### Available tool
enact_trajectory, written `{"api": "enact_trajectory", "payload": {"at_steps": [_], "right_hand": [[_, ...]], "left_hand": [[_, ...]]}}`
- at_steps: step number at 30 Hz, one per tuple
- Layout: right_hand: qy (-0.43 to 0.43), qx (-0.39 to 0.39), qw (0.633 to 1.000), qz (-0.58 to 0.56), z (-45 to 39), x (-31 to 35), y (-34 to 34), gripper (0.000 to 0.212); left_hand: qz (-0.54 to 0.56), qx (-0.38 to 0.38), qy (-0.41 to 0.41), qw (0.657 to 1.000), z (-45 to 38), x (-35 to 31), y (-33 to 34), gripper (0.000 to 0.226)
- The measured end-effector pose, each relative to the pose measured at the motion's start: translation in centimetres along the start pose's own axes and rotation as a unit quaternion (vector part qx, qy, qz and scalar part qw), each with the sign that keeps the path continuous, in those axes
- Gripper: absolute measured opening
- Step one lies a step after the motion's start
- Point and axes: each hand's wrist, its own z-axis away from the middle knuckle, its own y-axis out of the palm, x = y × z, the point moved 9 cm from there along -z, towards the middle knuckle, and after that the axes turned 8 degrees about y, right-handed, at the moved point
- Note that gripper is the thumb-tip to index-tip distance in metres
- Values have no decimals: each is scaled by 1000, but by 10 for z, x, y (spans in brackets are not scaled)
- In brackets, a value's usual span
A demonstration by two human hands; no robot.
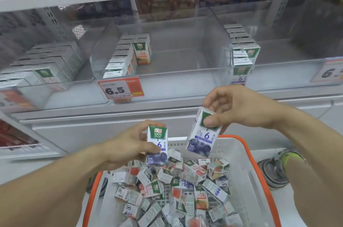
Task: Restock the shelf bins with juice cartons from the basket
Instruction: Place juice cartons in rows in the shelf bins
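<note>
Both hands above the basket (246, 167), left hand (128, 145) and right hand (239, 108) each gripping one blueberry carton (157, 145)

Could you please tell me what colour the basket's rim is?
Orange; the basket rim shows best in the head view, around white mesh walls.

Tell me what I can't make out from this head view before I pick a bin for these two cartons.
- Right bin: contents past its carton stack run off the frame edge; price tag cut off.
- Basket: lower cartons buried under the pile; near end below the frame.
- Left bin: blurred, flavour unreadable.
- Carton in right hand: thumb covers its logo.
- Carton in left hand: small print too fine.
</note>
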Motion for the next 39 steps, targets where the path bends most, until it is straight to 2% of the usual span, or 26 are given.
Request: {"api": "enact_trajectory", "payload": {"at_steps": [3,4,7,9,12,16,19,23,25,27,29,31,34,37,39], "right_hand": [[7,87,995,-50,-12,-2,35,37],[10,107,992,-67,-16,-2,46,34],[9,127,987,-97,-27,-1,63,28],[7,121,988,-96,-33,-1,68,31],[11,116,992,-45,-39,-3,74,35],[-8,72,987,145,-46,-3,67,44],[25,128,985,114,-45,-12,76,57],[54,203,972,109,-37,-25,95,71],[57,213,967,125,-31,-28,102,68],[47,214,966,140,-24,-27,106,55],[27,201,969,139,-17,-23,102,45],[2,171,978,115,-11,-18,90,42],[-55,83,992,82,1,-6,57,44],[-121,-4,993,16,19,8,10,46],[-170,-68,983,-16,34,18,-27,49]], "left_hand": [[41,0,24,999,-6,-3,4,38],[58,11,36,998,-8,-10,8,39],[71,63,49,994,-8,-24,23,68],[18,124,51,991,-2,-27,36,69],[-16,133,42,990,-2,-22,40,60],[-29,122,26,992,-9,-16,38,83],[-51,136,3,989,-6,-14,40,95],[-114,180,-42,976,0,-8,44,99],[-120,175,-49,976,2,-8,43,95],[-123,158,-55,978,3,-8,38,99],[-132,147,-45,979,2,-10,33,101],[-138,151,-12,979,0,-22,36,85],[-185,137,57,972,-6,-61,49,61],[-264,112,152,946,-15,-121,71,62],[-293,118,217,923,-19,-158,91,71]]}}
